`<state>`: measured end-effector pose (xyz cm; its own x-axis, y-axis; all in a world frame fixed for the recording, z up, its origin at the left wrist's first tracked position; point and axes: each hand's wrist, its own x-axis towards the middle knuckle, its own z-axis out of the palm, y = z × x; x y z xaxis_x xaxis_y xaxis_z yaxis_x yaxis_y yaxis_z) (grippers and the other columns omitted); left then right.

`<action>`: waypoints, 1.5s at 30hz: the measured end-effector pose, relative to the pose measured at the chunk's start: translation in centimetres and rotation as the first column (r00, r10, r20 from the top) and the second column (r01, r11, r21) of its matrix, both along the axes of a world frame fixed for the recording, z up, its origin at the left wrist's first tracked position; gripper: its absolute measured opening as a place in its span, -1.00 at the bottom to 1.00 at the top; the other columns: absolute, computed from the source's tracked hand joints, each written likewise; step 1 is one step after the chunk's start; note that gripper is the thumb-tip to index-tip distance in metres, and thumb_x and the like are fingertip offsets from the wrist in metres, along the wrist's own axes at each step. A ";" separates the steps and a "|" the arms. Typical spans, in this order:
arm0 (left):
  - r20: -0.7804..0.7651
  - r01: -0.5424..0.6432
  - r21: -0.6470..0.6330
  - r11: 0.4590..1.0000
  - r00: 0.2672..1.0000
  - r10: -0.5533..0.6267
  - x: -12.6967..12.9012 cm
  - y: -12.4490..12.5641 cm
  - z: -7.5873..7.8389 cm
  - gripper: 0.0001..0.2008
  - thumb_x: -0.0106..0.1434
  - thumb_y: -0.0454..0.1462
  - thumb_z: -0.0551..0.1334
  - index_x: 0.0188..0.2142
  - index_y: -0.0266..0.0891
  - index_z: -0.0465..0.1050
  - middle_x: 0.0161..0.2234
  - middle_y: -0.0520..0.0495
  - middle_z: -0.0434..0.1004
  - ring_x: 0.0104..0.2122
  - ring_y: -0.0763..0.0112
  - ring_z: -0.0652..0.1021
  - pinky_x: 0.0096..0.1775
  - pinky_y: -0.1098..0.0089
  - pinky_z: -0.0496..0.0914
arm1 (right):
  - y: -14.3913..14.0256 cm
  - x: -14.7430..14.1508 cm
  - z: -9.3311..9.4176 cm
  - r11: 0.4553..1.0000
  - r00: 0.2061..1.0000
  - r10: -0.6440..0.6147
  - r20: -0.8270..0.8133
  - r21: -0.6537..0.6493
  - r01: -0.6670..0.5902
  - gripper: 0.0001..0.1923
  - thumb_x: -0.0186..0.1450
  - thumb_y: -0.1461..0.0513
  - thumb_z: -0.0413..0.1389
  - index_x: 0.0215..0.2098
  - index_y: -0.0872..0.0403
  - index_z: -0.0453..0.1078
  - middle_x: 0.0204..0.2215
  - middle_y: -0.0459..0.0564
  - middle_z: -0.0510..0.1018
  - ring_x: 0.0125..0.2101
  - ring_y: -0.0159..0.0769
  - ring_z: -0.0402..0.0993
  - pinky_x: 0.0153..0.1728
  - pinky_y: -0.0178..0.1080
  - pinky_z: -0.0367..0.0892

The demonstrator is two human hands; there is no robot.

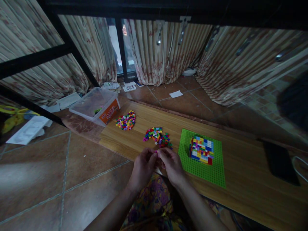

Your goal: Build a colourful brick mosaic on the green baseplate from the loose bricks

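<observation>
My left hand (pixel 143 164) and my right hand (pixel 171 163) meet at the near edge of the wooden board, fingertips pinched together. Between them shows a small pink toy brick (pixel 156 151), mostly covered by the fingers. Just beyond my fingertips lies a loose pile of coloured toy bricks (pixel 156 132). To the right of my right hand sits a green baseplate (pixel 201 175), bearing a block built from multicoloured bricks (pixel 201 149).
A second brick pile (pixel 126 120) lies farther left on the wooden board (pixel 243 166). Beyond it stands a clear plastic box (pixel 92 114) with an orange label. A black phone-like slab (pixel 280 162) and white cable (pixel 300 170) are at the right. Curtains (pixel 166 54) hang behind.
</observation>
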<state>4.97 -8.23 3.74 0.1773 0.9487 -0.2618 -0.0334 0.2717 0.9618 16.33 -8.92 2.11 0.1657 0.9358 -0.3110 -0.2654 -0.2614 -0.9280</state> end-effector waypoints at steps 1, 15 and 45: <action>-0.053 -0.002 0.020 1.000 0.999 0.004 0.0 -0.1 -0.1 -0.74 0.21 -0.08 0.20 -0.32 -0.25 0.36 -0.50 0.05 0.46 -0.53 0.51 0.46 -0.46 0.51 0.31 | 0.0 -0.2 -0.1 1.000 0.999 -0.018 0.050 0.014 0.018 -0.66 0.11 -0.04 0.20 -0.42 0.07 0.42 -0.56 -0.15 0.44 -0.62 -0.46 0.23 -0.64 -0.39 0.09; 0.270 0.108 -0.229 0.967 0.962 -0.043 -0.1 0.3 0.1 -0.70 0.13 -0.08 0.28 -0.44 -0.29 0.31 -0.62 0.13 0.26 -0.66 0.65 0.25 -0.62 0.57 0.15 | 0.0 -0.8 -0.6 0.995 0.954 -0.087 -0.286 -0.065 0.071 -0.66 0.00 0.00 0.30 -0.49 0.09 0.41 -0.69 -0.23 0.28 -0.71 -0.56 0.07 -0.73 -0.44 -0.07; 0.361 0.002 -0.447 0.895 0.915 0.178 -1.8 1.2 -2.0 -0.69 0.00 -0.23 0.39 -0.27 -0.35 0.47 -0.51 0.08 0.37 -0.58 0.68 0.35 -0.56 0.61 0.25 | 3.4 1.7 -3.8 0.866 0.340 -0.149 0.928 0.289 -0.408 -0.73 0.35 0.34 -0.03 -0.06 0.02 0.42 -0.08 0.04 0.43 -0.04 -0.20 0.31 -0.01 -0.13 0.33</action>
<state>3.19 -7.05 1.70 0.2697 0.7730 -0.5742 -0.4175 0.6312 0.6536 18.02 -5.56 -1.67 -0.0620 0.9342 0.3513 0.8026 0.2559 -0.5388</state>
